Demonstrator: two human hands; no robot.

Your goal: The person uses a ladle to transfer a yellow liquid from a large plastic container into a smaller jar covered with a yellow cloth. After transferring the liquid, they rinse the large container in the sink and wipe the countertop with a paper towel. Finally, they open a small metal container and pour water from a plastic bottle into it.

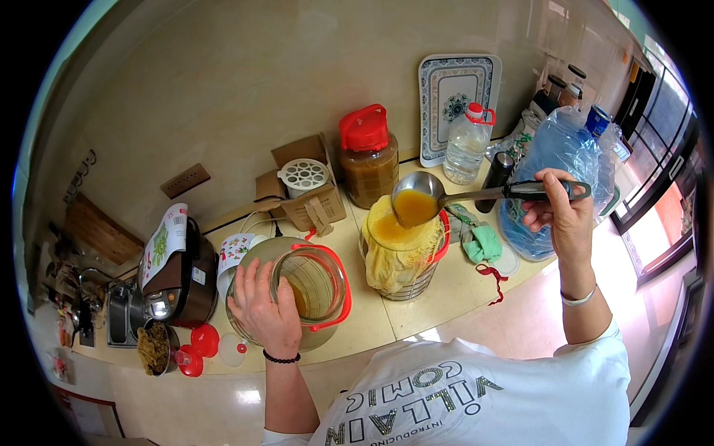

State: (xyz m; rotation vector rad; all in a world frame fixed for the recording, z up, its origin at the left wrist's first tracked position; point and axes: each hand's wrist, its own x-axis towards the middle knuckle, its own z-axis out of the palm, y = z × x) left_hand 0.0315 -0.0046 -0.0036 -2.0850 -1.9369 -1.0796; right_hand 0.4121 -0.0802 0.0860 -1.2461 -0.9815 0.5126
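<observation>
My right hand (563, 206) grips the black handle of a metal ladle (474, 195). Orange-brown liquid (416, 206) fills part of its tilted bowl, at the mouth of a jar (410, 285). Yellow, wet straining cloth (390, 251) covers that jar's mouth and hangs down its side; a red carrying handle (444, 231) shows beside it. At left, my left hand (268, 306) holds a wide glass jar (329, 273) by its rim and side, the thumb at the mouth. The jar leans towards me and has a little brownish liquid low inside. A red handle (345, 290) surrounds its neck.
Behind stand a red-lidded jar of brown liquid (368, 167), a cardboard box (323, 211), a clear water bottle (466, 148) and a black flask (496, 181). A large blue bottle (535, 223) is at right. A rice cooker (192, 279), bowl (169, 351) and red lids (204, 340) lie left.
</observation>
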